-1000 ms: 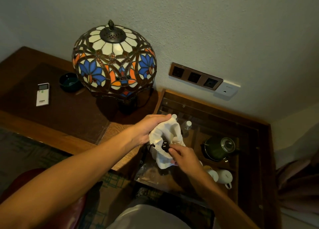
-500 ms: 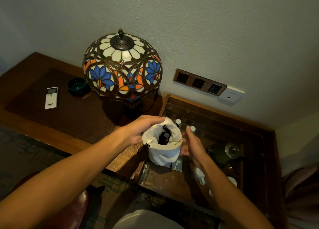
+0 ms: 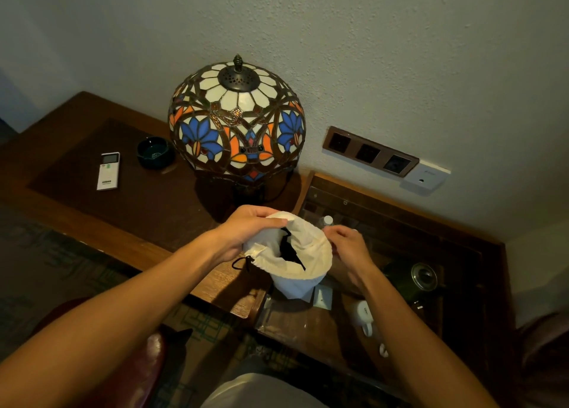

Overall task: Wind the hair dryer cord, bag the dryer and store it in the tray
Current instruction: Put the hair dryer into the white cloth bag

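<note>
A white drawstring bag [image 3: 303,273] hangs in the air over the near left corner of the glass-topped wooden tray [image 3: 403,206]. Through its narrow mouth I see something black [image 3: 288,249], the hair dryer or its cord. My left hand [image 3: 246,232] grips the bag's left rim, thumb on top. My right hand [image 3: 346,243] pinches the right rim with its fingertips. A black drawstring loop [image 3: 240,263] dangles at the bag's left side.
A stained-glass lamp [image 3: 237,124] stands just behind my hands. A remote [image 3: 108,171] and a dark ashtray [image 3: 153,152] lie on the desk at left. Under the glass sit bottles [image 3: 328,221], a green kettle [image 3: 412,278] and white cups [image 3: 363,315]. Wall sockets [image 3: 369,152] are above.
My right hand left the black object at the bag's front, went to the right side and now pinches the rim. The bag's mouth has drawn narrower. My left hand kept its grip.
</note>
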